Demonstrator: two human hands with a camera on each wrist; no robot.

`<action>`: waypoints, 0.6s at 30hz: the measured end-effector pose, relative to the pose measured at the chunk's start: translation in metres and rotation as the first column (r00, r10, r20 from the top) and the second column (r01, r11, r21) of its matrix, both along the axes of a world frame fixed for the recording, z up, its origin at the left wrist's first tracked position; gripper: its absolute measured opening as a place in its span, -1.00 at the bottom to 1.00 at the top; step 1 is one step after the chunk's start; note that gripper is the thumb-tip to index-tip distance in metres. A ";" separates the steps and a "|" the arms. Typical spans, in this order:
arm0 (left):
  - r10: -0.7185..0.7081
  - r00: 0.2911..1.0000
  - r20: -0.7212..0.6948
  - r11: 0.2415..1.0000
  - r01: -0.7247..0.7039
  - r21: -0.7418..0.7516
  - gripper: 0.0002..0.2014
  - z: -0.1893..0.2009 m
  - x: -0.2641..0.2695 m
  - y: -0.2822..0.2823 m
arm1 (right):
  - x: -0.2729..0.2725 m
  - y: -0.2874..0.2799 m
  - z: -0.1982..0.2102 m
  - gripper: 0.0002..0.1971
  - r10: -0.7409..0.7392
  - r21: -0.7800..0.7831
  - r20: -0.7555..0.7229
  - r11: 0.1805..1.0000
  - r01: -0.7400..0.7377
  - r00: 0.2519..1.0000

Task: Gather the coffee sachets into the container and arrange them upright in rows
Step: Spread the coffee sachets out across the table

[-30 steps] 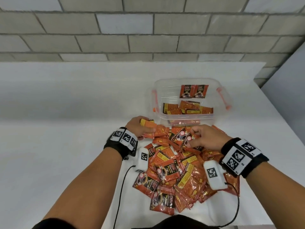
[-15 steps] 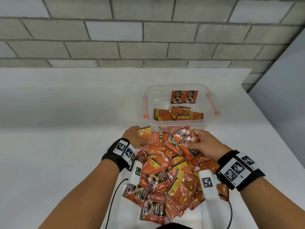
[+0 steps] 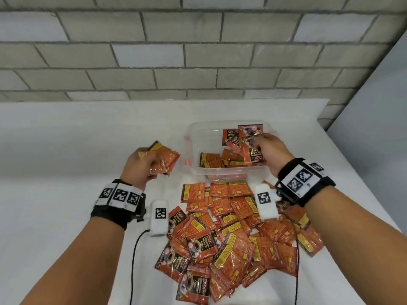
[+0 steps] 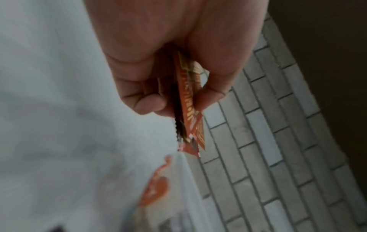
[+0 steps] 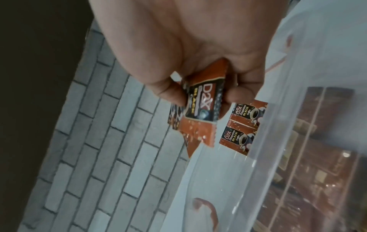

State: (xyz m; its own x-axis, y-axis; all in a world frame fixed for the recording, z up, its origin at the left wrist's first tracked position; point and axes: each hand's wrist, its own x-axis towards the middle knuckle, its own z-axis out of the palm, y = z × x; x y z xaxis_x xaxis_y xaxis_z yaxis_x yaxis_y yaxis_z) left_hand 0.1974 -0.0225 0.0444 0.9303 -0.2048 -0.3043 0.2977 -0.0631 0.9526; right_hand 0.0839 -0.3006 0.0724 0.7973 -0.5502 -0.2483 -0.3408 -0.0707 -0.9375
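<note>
2 hands held sachets: right hand [image 3: 267,154] over the container [image 3: 193,170], nearer; left hand [image 3: 141,170] beside it, toward the worktop's left edge.

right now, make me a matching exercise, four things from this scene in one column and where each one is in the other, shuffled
Things:
1. left hand
2. right hand
3. loose sachet pile
4. container

Places:
A. on the table beyond the pile
B. over the container, gripping sachets
C. on the table in front of the container
D. raised left of the container, gripping sachets

Pairs: 1-D, 2-B, 3-C, 4-A
</note>
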 end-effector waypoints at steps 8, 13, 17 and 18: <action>-0.319 0.946 0.063 0.929 0.299 0.217 -0.66 0.023 0.003 -0.105 | 0.040 0.003 -0.023 -0.63 0.007 -0.333 -0.217 0.940 -0.080 0.976; -0.498 0.867 -0.002 0.684 0.394 0.613 -0.44 0.005 0.006 -0.131 | 0.042 -0.003 -0.029 -0.57 0.030 -0.492 -0.424 0.832 -0.258 0.905; -0.573 0.819 0.003 0.600 0.417 0.683 -0.30 -0.003 0.001 -0.135 | 0.047 -0.009 -0.036 -0.46 0.008 -0.461 -0.537 0.834 -0.302 0.844; -0.586 0.810 0.006 0.596 0.426 0.681 -0.28 -0.003 0.000 -0.133 | 0.047 -0.010 -0.037 -0.49 0.002 -0.453 -0.530 0.845 -0.285 0.848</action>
